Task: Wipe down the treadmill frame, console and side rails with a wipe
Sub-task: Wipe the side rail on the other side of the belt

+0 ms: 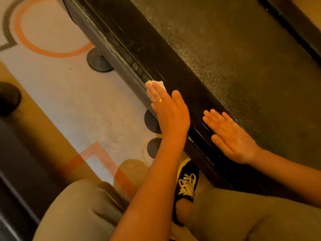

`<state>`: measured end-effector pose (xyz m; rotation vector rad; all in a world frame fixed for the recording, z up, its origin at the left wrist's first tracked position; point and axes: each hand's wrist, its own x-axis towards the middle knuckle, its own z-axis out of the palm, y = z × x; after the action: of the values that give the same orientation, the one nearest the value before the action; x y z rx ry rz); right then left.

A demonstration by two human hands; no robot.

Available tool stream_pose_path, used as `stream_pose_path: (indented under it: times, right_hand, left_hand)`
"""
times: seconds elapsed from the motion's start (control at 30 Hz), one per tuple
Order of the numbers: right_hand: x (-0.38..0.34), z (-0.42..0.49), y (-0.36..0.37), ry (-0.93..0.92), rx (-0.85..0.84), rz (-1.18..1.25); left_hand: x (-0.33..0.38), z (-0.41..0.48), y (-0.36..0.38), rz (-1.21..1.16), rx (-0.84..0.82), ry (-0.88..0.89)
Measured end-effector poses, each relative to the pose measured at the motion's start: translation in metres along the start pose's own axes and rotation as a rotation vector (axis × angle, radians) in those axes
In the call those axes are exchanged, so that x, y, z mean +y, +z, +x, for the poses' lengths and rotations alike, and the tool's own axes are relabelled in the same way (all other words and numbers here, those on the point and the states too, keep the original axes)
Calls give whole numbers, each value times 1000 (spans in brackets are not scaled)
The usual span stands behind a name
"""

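Plainly, the side-rail step is in hand. The person crouches beside the treadmill, and the left hand (pixel 169 110) lies flat with straight fingers, pressing a white wipe (pixel 157 83) against the outer edge of the black rail (pixel 156 54). Only a crumpled corner of the wipe shows past the fingertips; the rest is hidden under the hand. The right hand (pixel 229 136) also lies flat, fingers spread and holding nothing, on top of the same rail and nearer the person. It looks like a brace for balance. The belt (pixel 225 49) runs alongside, just beyond that hand.

The stretch of rail between the hands looks glossy. The stretch ahead of the wipe carries pale streaks and dust along its edge, so I judge the rail about half wiped, with the far length to come. The console is out of view, so how it stands cannot be told.

The next move calls for a steady push of the wipe up along the rail towards the far end. The pressure should stay even so the wipe does not slip out from under the flat fingers. The grooved outer edge holds the most dirt. The far rail (pixel 295 23) across the belt waits too.
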<state>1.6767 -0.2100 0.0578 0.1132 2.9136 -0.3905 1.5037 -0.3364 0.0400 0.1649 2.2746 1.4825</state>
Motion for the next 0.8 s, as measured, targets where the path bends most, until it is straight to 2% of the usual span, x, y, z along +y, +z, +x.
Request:
stream_pose_path:
  times: [0.1, 0.2, 0.4, 0.57, 0.67, 0.8]
  right_hand:
    - [-1, 2, 1, 18, -26, -24]
    - [-1, 3, -1, 22, -46, -26]
    - [-2, 4, -2, 34, -68, -22]
    - [-4, 7, -6, 61, -81, 34]
    - [-10, 42, -18, 119, 20, 166]
    - [-22, 142, -36, 113, 84, 112]
  left_hand:
    - [1, -19, -2, -12, -79, -22]
    - [-3, -35, -6, 45, -132, 66]
    - [4, 30, -37, 48, -152, 24]
    - [3, 19, -39, 40, -168, 37]
    - [-7, 17, -40, 109, -178, 94]
    - [-18, 19, -47, 167, -197, 175]
